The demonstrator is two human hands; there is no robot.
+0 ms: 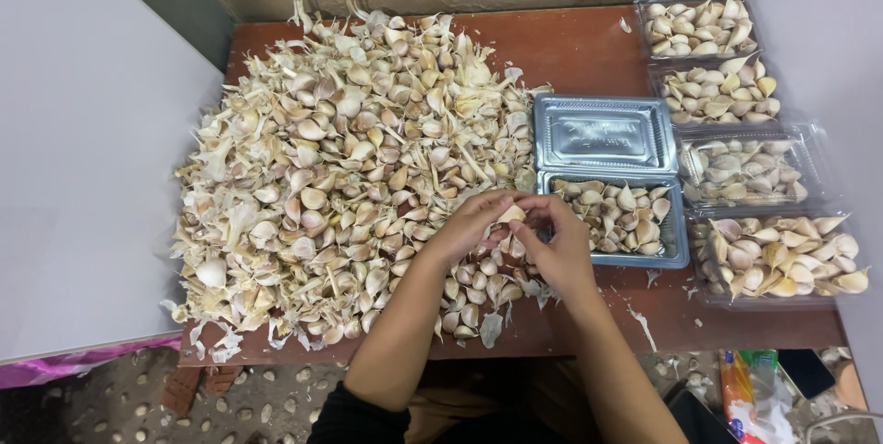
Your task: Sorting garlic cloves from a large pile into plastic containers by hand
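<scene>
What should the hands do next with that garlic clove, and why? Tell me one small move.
Probably carry the garlic clove a short way right and drop it into the open clear tray. Both the left hand and right hand pinch it right beside that tray, which already holds cloves but looks only partly full, while four filled trays sit further right.
</scene>
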